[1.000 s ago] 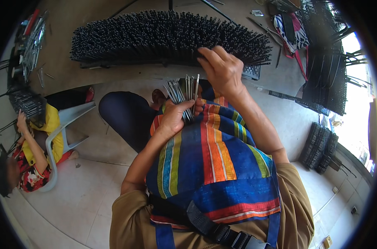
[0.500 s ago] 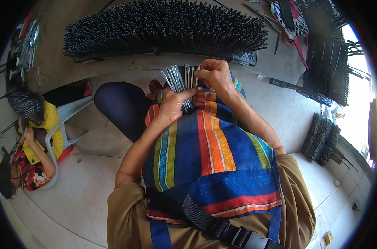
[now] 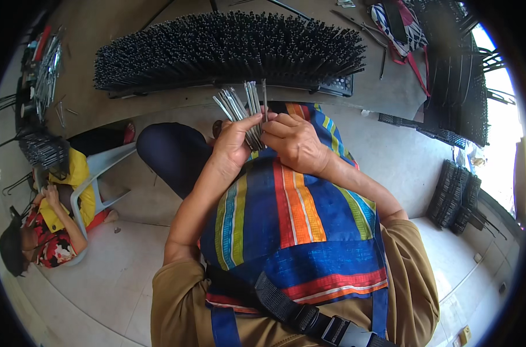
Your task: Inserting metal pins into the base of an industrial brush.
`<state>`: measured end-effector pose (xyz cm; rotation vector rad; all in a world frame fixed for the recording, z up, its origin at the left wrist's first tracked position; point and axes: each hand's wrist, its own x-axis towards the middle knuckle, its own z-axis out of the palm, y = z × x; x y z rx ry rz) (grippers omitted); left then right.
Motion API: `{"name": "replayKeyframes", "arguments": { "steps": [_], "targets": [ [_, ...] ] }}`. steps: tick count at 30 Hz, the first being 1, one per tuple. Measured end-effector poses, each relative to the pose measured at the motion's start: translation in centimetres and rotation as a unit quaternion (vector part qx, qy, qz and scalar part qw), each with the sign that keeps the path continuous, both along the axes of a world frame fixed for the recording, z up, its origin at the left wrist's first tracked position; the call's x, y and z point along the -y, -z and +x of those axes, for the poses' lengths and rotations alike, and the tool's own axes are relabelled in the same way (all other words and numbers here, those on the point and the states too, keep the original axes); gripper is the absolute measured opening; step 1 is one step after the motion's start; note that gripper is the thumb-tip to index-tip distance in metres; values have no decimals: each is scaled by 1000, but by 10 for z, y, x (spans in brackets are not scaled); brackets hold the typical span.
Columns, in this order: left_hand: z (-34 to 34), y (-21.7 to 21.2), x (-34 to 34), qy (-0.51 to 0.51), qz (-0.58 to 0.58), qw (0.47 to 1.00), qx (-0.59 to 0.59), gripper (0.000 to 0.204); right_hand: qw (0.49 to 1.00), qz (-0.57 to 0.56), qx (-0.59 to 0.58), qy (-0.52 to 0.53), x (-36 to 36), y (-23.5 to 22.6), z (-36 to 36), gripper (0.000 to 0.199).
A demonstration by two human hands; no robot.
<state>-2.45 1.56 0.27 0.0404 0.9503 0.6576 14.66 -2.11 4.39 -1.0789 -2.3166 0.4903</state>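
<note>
My left hand (image 3: 233,146) grips a fanned bundle of thin grey metal rods (image 3: 242,107) by its lower end, above my striped apron (image 3: 292,220). My right hand (image 3: 294,141) is pressed against the same bundle from the right, its fingers curled on the rods' lower ends. Just beyond the rod tips lies a wide black rack (image 3: 228,49) bristling with many upright dark rods.
A person in yellow and red (image 3: 49,225) sits on a white plastic chair (image 3: 92,191) at the left, holding a dark bundle (image 3: 43,149). Black wire racks (image 3: 456,196) are stacked at the right, more dark racks (image 3: 453,75) at the upper right. Loose metal rods (image 3: 46,72) lie upper left.
My right hand came back from the black rack to the bundle in my left hand and now holds it too. The view shifted slightly.
</note>
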Motion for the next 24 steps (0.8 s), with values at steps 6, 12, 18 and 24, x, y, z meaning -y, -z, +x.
{"name": "replayKeyframes", "arguments": {
  "steps": [6,12,18,24],
  "targets": [
    [2,8,14,55,64,996,2,22,853,-329,-287,286,-1,18,6,19],
    [6,-6,14,120,102,987,20,22,656,-541,-461,255,-24,33,17,6],
    [8,-7,17,132,78,988,11,19,671,-541,-424,276,-24,35,26,7],
    [15,3,22,38,171,983,-60,15,672,-548,-402,295,-27,28,25,9]
  ]
}}
